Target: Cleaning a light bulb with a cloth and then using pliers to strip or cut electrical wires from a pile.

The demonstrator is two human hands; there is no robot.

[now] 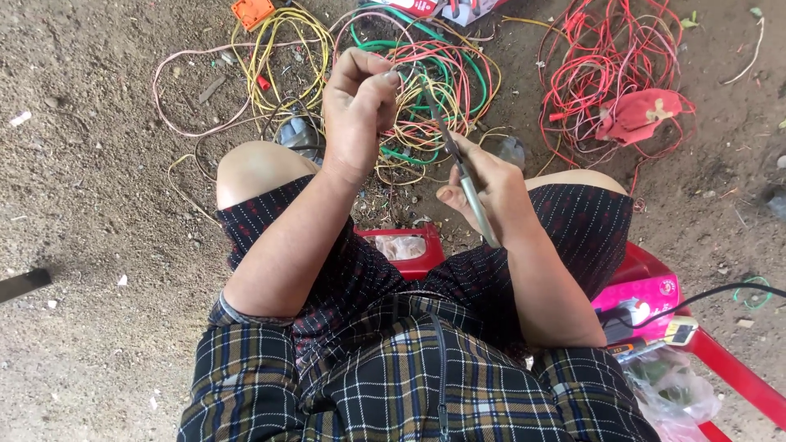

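I sit on a red stool (409,245) with my knees apart over a dirt floor. My left hand (356,106) is raised and pinches the end of a thin dark wire (434,110) between its fingertips. That wire runs down to my right hand (483,184), which grips a slim grey metal tool (475,200) with its tip pointing up along the wire. Below both hands lies a tangle of yellow, green and red wires (426,82).
A heap of red wires (606,74) with a red cloth (639,115) lies at the upper right. An orange box (252,11) sits at the top. A pink object (643,299), a black cable and a plastic bag (671,393) rest on a red seat at my right.
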